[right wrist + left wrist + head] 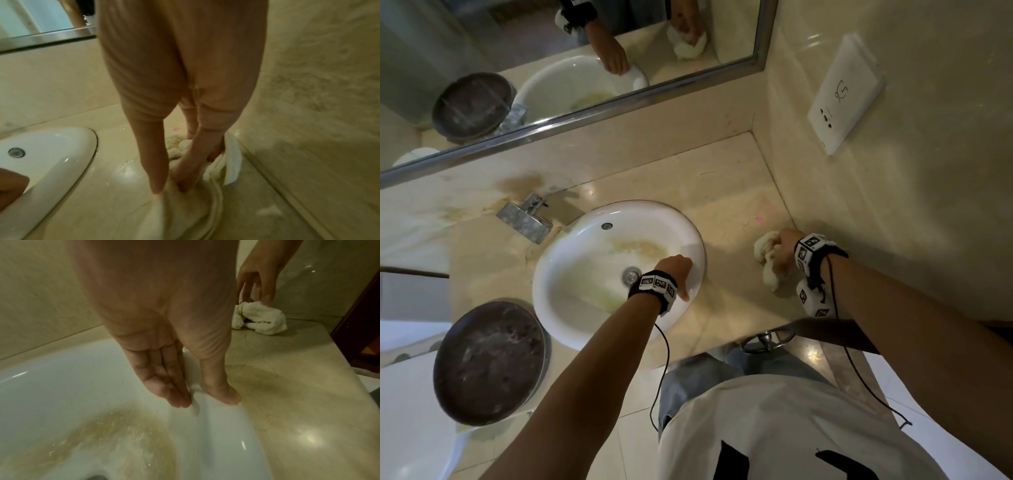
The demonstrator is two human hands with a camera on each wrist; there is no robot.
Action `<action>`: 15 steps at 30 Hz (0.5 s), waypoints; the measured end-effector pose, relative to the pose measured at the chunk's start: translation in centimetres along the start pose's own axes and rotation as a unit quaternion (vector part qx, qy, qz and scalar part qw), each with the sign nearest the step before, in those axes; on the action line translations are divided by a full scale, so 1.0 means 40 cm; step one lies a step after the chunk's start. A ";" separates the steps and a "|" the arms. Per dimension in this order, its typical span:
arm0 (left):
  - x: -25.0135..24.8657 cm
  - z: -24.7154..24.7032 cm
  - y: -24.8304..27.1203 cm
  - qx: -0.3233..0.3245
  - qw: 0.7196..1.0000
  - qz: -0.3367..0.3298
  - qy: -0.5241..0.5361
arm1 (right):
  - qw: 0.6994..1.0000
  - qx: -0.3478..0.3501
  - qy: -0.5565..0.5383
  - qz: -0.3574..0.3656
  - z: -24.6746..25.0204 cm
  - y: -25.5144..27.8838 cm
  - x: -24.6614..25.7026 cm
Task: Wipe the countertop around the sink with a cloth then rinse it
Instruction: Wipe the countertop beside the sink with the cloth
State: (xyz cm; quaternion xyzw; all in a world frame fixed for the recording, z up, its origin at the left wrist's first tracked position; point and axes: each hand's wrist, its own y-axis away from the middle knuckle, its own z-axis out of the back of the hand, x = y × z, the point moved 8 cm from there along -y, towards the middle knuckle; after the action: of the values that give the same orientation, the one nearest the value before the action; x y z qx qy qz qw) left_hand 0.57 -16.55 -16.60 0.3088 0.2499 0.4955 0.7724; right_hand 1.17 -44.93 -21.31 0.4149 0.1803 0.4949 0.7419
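A crumpled white cloth (765, 251) (261, 318) (185, 211) lies on the beige marble countertop (722, 192), close to the right wall. My right hand (779, 255) (170, 188) grips it from above, thumb and fingers curled into its folds. My left hand (683, 277) (207, 400) rests on the right rim of the white oval sink (571, 246) (61, 361). Its straight fingers (164, 382) point down inside the basin and its thumb lies on the outer edge. The sink is dry-looking, with a brownish stain (640, 246) near the drain.
A chrome faucet (525, 219) stands behind the sink on the left. A dark round bowl (489, 363) sits at the front left. A mirror (551, 68) runs along the back wall, and a white socket plate (846, 92) is on the right wall. A small pink mark (758, 218) lies beyond the cloth.
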 end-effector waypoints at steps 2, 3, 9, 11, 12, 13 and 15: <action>-0.001 0.004 -0.005 0.008 1.000 0.000 -0.002 | 1.000 -0.009 -0.013 0.021 0.020 0.078 0.035; -0.002 0.006 -0.008 0.010 1.000 -0.001 -0.005 | 0.999 -0.015 -0.023 0.034 0.020 0.097 0.044; -0.007 0.019 -0.025 0.007 0.999 -0.010 -0.030 | 0.988 -0.116 -0.088 0.046 -0.041 0.109 0.049; -0.009 0.021 -0.029 0.010 0.999 -0.013 -0.035 | 0.987 -0.139 -0.073 0.041 -0.063 0.108 0.064; -0.010 0.022 -0.031 0.013 0.999 -0.015 -0.037 | 0.987 -0.142 -0.062 0.032 -0.076 0.107 0.068; -0.011 0.022 -0.032 0.016 0.999 -0.017 -0.040 | 0.987 -0.144 -0.061 0.022 -0.087 0.110 0.072; -0.015 0.025 -0.032 0.021 0.998 -0.021 -0.047 | 0.986 -0.153 -0.067 0.016 -0.107 0.110 0.082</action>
State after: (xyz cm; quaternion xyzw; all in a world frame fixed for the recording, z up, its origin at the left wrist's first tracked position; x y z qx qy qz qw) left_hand 1.80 -17.74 -16.80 0.3428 0.2299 0.4588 0.7869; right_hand -2.85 -39.44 -19.86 0.3315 0.0462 0.4993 0.7992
